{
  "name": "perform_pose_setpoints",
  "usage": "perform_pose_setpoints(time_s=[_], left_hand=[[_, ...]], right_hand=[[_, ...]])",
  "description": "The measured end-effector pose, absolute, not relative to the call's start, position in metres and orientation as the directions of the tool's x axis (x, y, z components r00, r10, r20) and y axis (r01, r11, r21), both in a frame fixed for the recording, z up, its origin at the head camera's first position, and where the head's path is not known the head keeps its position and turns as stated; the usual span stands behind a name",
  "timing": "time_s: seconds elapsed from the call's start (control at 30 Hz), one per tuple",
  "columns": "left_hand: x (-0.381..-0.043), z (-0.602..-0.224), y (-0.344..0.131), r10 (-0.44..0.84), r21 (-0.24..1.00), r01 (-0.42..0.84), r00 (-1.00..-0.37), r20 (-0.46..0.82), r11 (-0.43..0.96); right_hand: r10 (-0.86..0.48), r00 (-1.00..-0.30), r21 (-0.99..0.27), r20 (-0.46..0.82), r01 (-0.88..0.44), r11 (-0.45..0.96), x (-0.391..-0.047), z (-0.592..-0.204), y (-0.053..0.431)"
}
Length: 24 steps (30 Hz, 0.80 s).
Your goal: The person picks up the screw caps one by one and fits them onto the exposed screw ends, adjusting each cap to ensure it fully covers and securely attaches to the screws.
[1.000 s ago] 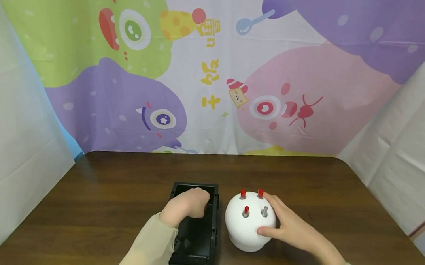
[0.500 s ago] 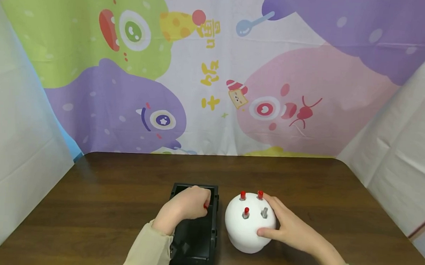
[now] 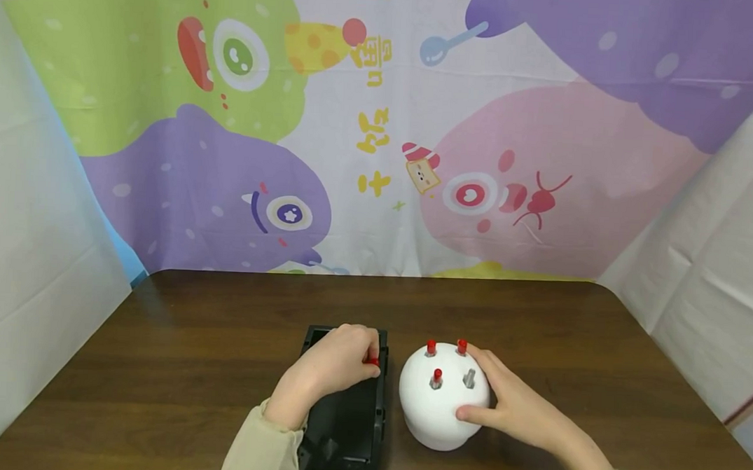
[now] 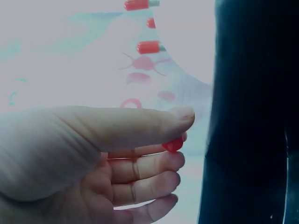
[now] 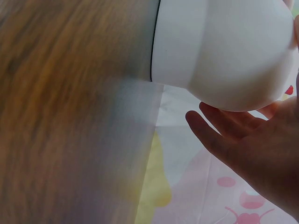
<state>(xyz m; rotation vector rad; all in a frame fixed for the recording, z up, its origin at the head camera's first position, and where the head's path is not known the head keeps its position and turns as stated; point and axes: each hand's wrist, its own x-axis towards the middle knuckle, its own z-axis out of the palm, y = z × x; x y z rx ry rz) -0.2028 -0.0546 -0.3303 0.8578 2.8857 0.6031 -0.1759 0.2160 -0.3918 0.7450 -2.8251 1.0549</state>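
Observation:
Above the black tray (image 3: 347, 430), my left hand (image 3: 333, 366) pinches a small red cap (image 4: 173, 143) between thumb and fingertips. To the right of the tray stands a white round-topped object (image 3: 434, 416) with metal studs on its upper side. Three studs carry red caps, such as the front one (image 3: 437, 375); another stud (image 3: 469, 378) is bare metal. My right hand (image 3: 517, 408) holds this white object from the right, thumb on the near side and fingers round the far side. In the right wrist view, its flat base (image 5: 175, 51) meets the table.
The brown wooden table (image 3: 188, 367) runs back to a hanging cloth (image 3: 376, 235) printed with cartoon figures. White sheets (image 3: 41, 248) hang on both sides. The tray's raised right wall (image 3: 379, 410) lies between my left hand and the white object.
My left hand has risen from inside the tray and moved slightly right toward its wall, bringing the red cap into sight. The right hand and white object have stayed put.

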Motion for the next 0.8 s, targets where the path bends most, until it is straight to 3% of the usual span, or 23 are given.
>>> perform_pose_setpoints(time_s=[0.33, 0.8], left_hand=[[-0.194, -0.319, -0.045, 0.524, 0.44, 0.511, -0.846, 0.104, 0.738], [-0.183, -0.314, -0.029, 0.558, 0.432, 0.609, -0.79, 0.254, 0.666]], right_hand=[[-0.426, -0.884, -0.61, 0.194, -0.449, 0.653, -0.175, -0.39, 0.216], [-0.428, -0.885, -0.627, 0.186, -0.442, 0.642, -0.175, -0.391, 0.215]])
